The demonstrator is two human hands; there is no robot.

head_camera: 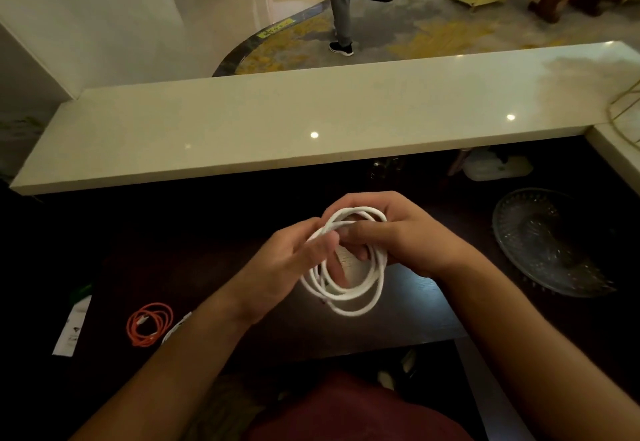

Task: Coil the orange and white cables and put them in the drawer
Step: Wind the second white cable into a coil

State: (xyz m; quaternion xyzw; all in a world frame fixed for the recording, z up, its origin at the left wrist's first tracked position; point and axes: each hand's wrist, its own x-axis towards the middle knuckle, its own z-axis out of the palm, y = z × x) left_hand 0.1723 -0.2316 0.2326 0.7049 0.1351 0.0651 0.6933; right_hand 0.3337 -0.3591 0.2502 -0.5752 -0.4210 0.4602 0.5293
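Coiling step, white cable [349, 288]: several loose round loops held above the desk's [194, 267] near edge. Right hand [398, 236] fingers closed, pinching the top of the coil; left hand [294, 260] half-curled, thumb and fingers on the strand. Orange cable [149, 325] lies coiled near the desk's front-left edge. Likely next: tuck the end; drawer not visible. Ribbed glass dish [550, 243] at right.

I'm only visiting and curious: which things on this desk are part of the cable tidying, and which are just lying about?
Part of the job:
- white cable, looped, held in the left hand and right hand
- orange cable, coiled on the dark desk

Just lying about:
- glass dish
- white card at the desk's left edge
- pale counter

No drawer shows.
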